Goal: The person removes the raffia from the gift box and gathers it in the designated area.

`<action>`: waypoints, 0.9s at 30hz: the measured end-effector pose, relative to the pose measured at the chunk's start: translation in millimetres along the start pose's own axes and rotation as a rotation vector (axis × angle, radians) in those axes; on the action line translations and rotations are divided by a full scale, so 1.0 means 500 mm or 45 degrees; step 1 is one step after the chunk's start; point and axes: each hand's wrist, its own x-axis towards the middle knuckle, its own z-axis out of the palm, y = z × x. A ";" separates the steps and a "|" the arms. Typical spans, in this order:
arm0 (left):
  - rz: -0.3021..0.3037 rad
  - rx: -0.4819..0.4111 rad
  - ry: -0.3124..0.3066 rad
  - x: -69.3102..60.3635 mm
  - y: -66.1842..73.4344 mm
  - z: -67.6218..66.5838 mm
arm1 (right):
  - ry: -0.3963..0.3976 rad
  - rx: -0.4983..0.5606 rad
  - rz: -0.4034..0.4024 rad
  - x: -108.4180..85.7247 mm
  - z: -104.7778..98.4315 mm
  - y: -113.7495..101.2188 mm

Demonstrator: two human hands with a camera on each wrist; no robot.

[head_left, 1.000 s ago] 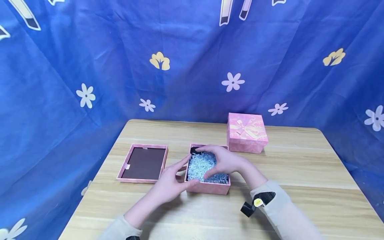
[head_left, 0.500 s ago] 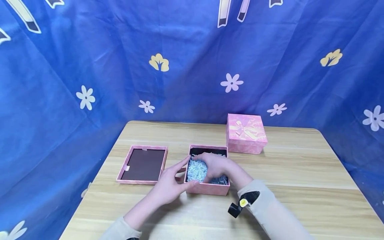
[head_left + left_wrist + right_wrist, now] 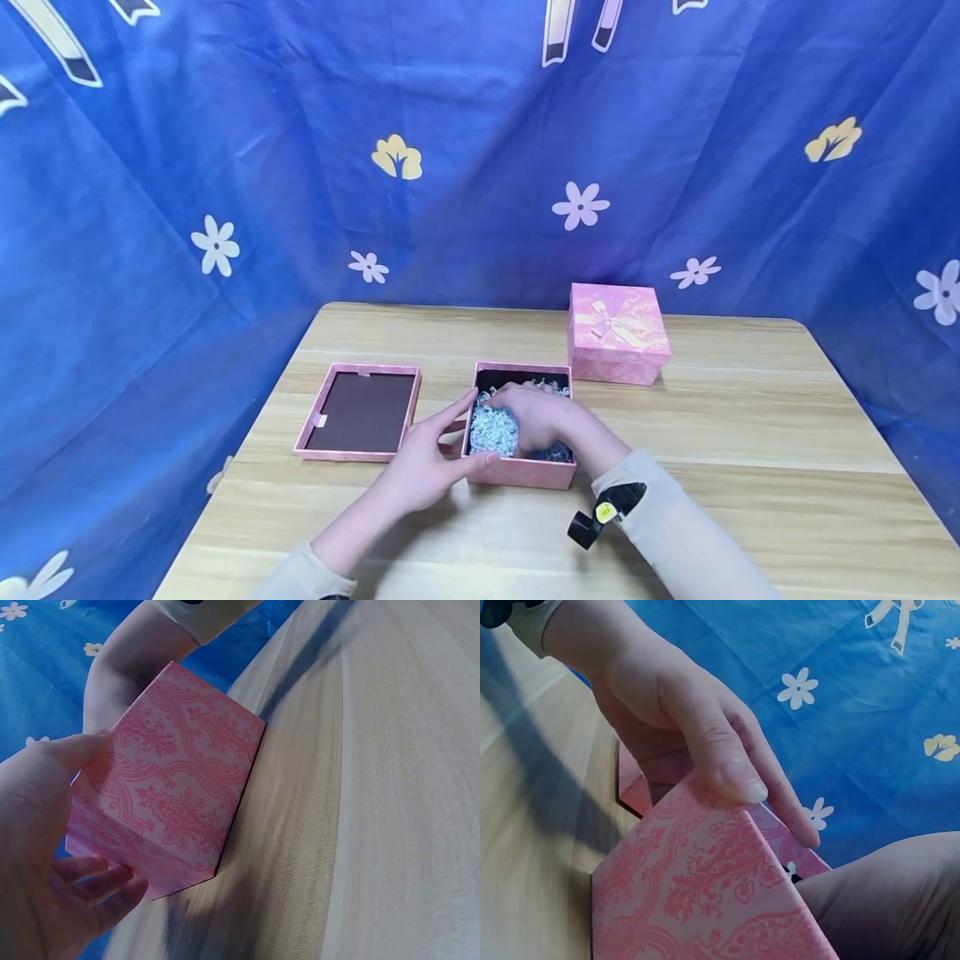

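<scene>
An open pink gift box (image 3: 517, 473) holds light blue shredded paper (image 3: 493, 432), mounded on the left with dark gaps at the back and right. At the front left corner my left hand (image 3: 420, 462) holds the box, thumb at the front rim and fingers along the left side. Inside it is my right hand (image 3: 536, 417), its bent fingers in the shredded paper; the fingertips and thumb are mostly hidden. In the left wrist view, the left hand (image 3: 45, 840) spans the patterned box (image 3: 176, 772). The right wrist view shows the left thumb on the box's corner.
Left of the box lies its lid (image 3: 358, 412), inside up with a dark lining. A closed pink gift box (image 3: 618, 333) with a ribbon bow stands at the back right. The wooden table (image 3: 750, 433) meets a blue patterned cloth (image 3: 480, 167) behind.
My right hand has lowered deeper into the box and moved slightly left, bunching the shredded paper to the left and baring the dark back. The left hand stays in place.
</scene>
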 end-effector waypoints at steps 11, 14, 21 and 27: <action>-0.024 -0.034 0.004 -0.002 0.002 0.001 | -0.024 0.139 -0.005 0.002 -0.010 0.006; -0.023 -0.055 0.007 -0.001 0.001 0.002 | 0.017 0.207 -0.029 -0.006 -0.021 0.006; -0.040 -0.069 0.023 0.000 -0.002 0.003 | 0.065 0.360 -0.080 -0.027 -0.058 0.014; -0.035 -0.061 0.045 -0.002 -0.005 0.006 | 0.084 0.486 -0.117 -0.044 -0.084 0.028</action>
